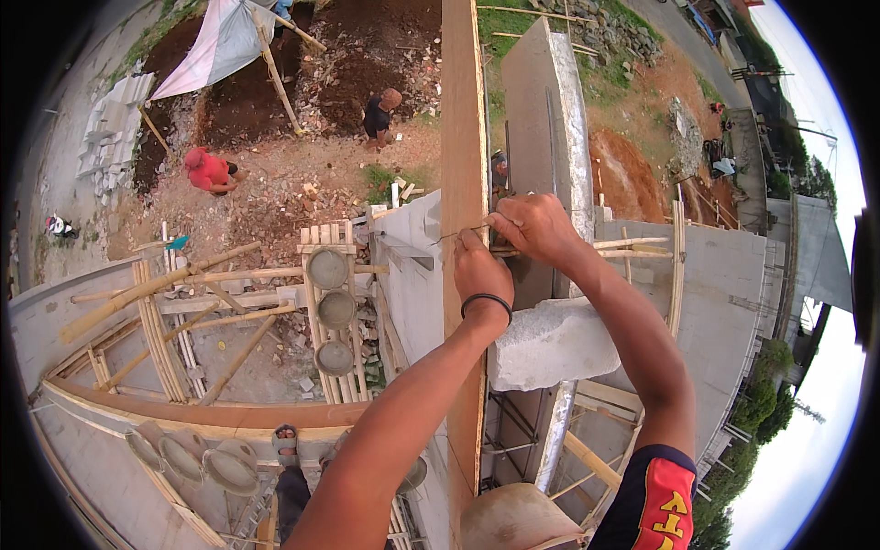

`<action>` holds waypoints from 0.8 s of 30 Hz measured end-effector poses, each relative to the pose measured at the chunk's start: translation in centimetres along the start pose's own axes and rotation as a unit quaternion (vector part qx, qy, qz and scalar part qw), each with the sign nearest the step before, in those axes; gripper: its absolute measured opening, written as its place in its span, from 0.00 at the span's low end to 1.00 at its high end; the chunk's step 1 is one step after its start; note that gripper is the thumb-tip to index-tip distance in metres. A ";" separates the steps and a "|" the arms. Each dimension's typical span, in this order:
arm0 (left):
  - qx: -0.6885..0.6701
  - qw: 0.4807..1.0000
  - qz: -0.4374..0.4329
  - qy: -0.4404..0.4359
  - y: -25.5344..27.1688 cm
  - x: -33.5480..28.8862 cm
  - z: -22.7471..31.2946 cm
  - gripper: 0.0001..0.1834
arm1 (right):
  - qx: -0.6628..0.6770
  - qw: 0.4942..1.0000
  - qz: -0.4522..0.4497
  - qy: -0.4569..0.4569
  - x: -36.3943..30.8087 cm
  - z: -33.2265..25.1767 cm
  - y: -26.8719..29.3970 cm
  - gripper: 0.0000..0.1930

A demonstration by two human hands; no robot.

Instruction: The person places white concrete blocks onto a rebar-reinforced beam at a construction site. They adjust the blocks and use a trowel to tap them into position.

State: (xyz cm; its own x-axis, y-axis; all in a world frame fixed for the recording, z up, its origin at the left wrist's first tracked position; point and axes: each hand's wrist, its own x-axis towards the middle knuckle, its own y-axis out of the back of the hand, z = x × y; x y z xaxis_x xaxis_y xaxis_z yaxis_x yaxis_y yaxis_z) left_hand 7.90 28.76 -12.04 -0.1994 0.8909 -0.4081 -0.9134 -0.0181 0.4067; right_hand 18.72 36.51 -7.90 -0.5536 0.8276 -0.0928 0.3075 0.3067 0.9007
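My left hand (483, 277), with a black band at its wrist, is closed at the edge of a tall wooden board (466, 119). Just above and to its right, my right hand (539, 231) is closed too, its fingertips close to the left hand's. A thin wire (448, 238) crosses the board's face and runs to my fingers, which seem to pinch it; its end is hidden. Under my right forearm a rough pale block (555, 344) rests across the gap between the board and a second upright panel (533, 110) with a silvery edge.
Buckets of grey mortar (327, 269) stand on bamboo scaffolding to the left; more buckets (231, 467) are at lower left. A large tub (513, 521) sits at the bottom. A sandalled foot (286, 445) shows nearby. Far below are a person in red (211, 171) and one in dark clothes (377, 117).
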 end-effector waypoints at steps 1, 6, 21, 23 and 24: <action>0.006 1.000 0.000 -0.004 0.3 0.3 -0.1 0.20 | -0.010 1.000 0.000 0.001 0.4 -0.5 0.4 0.15; 0.019 1.000 0.003 0.007 0.3 0.3 0.4 0.18 | -0.137 0.911 0.268 -0.282 -1.8 1.2 2.6 0.37; -0.035 0.999 0.019 -0.006 -0.2 0.9 -0.9 0.25 | -0.028 0.783 0.083 -0.616 -2.6 -6.2 -1.0 0.75; -0.063 0.998 0.017 -0.020 -0.5 1.1 -1.5 0.27 | -0.040 0.785 0.096 -0.610 -2.5 -6.2 -1.4 0.75; -0.077 0.997 0.016 -0.027 -0.7 1.3 -1.7 0.27 | -0.055 0.787 0.108 -0.604 -2.2 -6.2 -1.6 0.74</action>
State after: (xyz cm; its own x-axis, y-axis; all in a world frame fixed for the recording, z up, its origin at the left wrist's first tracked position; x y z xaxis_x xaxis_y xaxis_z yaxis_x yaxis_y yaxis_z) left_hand 7.66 29.18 -14.29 -0.2133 0.9118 -0.3510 -0.9517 -0.1126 0.2858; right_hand 14.69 31.27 -6.55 0.6641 0.7183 -0.2075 0.1870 0.1092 0.9763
